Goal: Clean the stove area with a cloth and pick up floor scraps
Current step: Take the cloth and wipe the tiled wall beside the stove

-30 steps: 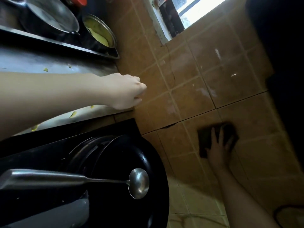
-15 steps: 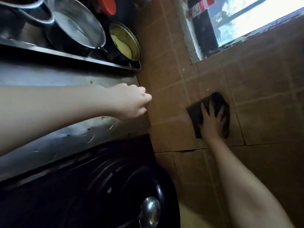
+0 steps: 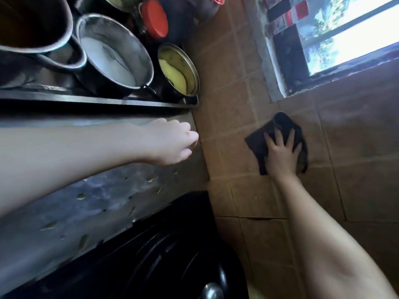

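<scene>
Black wok [image 3: 172, 255] nearest, well apart from window [image 3: 356, 35]. Steel surface [image 3: 103, 212] beyond it, green scraps [image 3: 81, 196] scattered. L hand [image 3: 170, 143] over surface, fingers curled under; can't tell if holding anything. R hand [image 3: 280, 154], fingers spread flat, presses dark cloth [image 3: 255, 143] on wall tile [image 3: 237, 104] near window corner. Pots [image 3: 116, 55] at back.

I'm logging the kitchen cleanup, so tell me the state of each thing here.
right hand: fingers spread, pressing the cloth.
cloth: crumpled, against the wall tiles.
left hand: fingers curled, nothing seen in it.
steel counter: strewn with green scraps.
pot of yellow food: uncovered.
pan with white contents: uncovered.
red-lidded jar: closed.
</scene>
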